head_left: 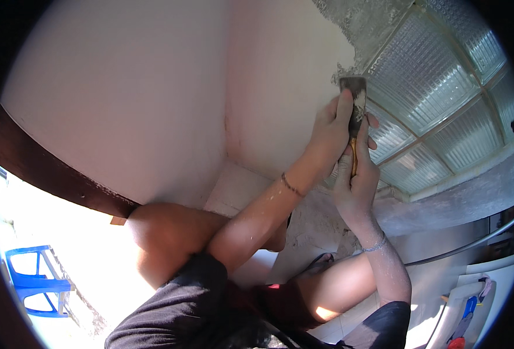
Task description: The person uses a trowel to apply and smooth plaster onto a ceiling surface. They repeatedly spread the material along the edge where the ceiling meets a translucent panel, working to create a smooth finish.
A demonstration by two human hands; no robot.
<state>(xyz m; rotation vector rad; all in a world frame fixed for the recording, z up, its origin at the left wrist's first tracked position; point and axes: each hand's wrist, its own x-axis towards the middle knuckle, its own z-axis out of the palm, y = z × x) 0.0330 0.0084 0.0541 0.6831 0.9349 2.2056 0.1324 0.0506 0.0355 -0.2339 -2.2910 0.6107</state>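
A putty knife (359, 92) with a dark blade and a yellowish handle points upward, its tip at the rough edge between white filler and bare grey cement (373, 26). White paste smears the blade. My right hand (358, 183), dusted white, is closed around the handle, its index finger stretched along it. Higher up, my left hand (331, 128) grips the blade, thumb pressed on its face; fingertips show past the right edge. The white-coated wall (286, 75) lies left of the blade, and glass blocks (414, 70) lie right of it.
My bent knees are below my arms. A dark wooden edge (53, 166) runs along the left wall. A blue plastic chair (38, 279) stands in bright light at lower left. At right are a grey ledge (454, 200), a hose (472, 247) and a pale surface with small coloured items (469, 314).
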